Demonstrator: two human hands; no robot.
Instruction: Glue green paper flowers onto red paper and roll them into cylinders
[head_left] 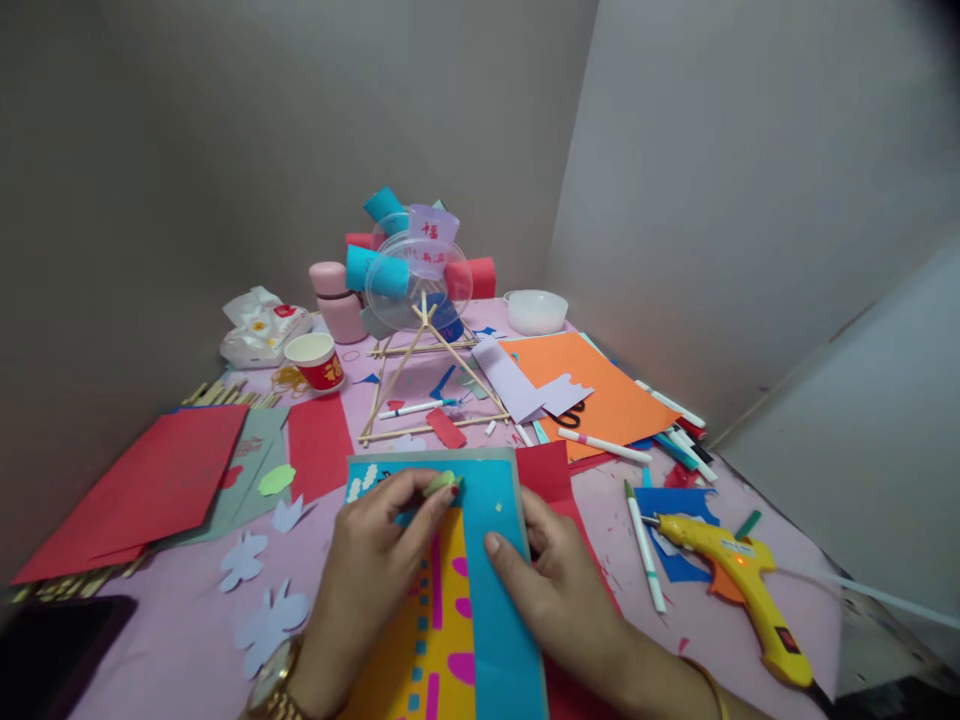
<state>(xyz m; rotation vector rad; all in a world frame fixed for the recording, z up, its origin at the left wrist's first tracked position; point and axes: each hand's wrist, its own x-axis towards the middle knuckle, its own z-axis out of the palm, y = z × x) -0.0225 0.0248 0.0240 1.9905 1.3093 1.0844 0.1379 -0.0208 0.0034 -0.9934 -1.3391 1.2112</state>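
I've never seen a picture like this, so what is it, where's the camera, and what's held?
There's no machine, just a person's two bare hands, seen by a camera worn on the head, looking forward and down. The left hand pinches a small green piece over a blue and yellow rectangular card; the right hand grips that card's right edge. On the pink-covered table lie a yellow plastic glue gun, an orange paper sheet and red paper sheets. Farther back stands a wooden stick frame.
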